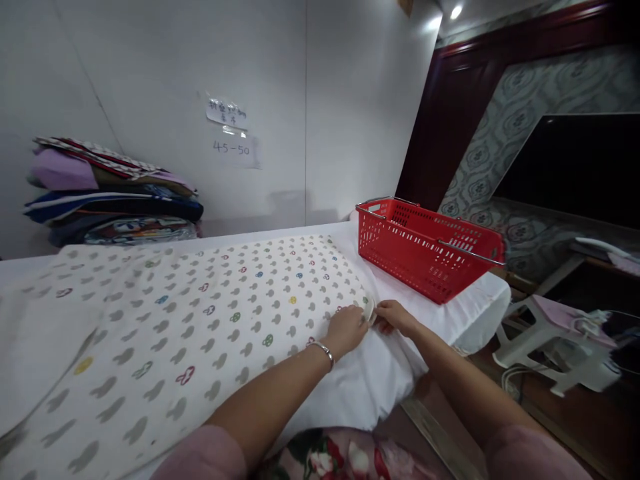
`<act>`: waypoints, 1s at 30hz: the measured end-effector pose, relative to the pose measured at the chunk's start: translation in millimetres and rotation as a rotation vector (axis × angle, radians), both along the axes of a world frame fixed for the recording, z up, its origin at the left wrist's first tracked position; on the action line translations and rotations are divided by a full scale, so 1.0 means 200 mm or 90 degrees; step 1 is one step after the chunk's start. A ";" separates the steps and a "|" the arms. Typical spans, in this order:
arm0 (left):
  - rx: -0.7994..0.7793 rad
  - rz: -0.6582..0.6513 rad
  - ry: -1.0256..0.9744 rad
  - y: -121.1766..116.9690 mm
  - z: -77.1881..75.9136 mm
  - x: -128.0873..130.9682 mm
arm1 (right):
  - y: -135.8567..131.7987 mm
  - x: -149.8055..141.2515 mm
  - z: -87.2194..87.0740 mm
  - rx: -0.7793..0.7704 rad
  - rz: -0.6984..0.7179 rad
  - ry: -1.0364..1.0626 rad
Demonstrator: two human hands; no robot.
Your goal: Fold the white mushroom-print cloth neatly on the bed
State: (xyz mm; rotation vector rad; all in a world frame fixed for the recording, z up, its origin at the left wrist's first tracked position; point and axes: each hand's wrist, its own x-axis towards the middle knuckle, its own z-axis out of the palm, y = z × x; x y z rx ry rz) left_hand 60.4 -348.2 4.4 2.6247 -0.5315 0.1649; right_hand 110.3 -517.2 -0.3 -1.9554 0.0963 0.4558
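Observation:
A cream cloth (200, 320) printed with small grey and coloured shapes lies spread over a white-covered table (395, 373). My left hand (347, 329), with a bracelet on the wrist, pinches the cloth at its right-hand corner (369, 309). My right hand (393, 315) grips the same corner from the other side. Both hands meet there, fingers closed on the fabric.
A red plastic basket (425, 247) with metal handles stands on the table's right end, just beyond my hands. A stack of folded fabrics (113, 193) rests at the back left against the white wall. A white plastic stool (555, 340) stands on the floor to the right.

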 end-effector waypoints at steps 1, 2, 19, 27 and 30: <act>0.011 -0.001 -0.003 -0.02 -0.01 0.02 | 0.00 0.00 -0.01 0.011 0.000 -0.002; 0.017 -0.005 -0.008 -0.03 -0.02 0.03 | -0.01 -0.01 -0.01 0.024 0.000 -0.003; 0.095 -0.068 -0.007 -0.14 -0.07 0.04 | -0.10 -0.01 -0.02 0.176 0.081 0.100; 0.098 -0.081 -0.006 -0.15 -0.05 0.03 | -0.08 -0.03 0.01 0.123 0.080 0.059; 0.077 -0.116 -0.044 -0.13 -0.05 0.01 | -0.07 -0.04 0.01 0.060 0.071 0.026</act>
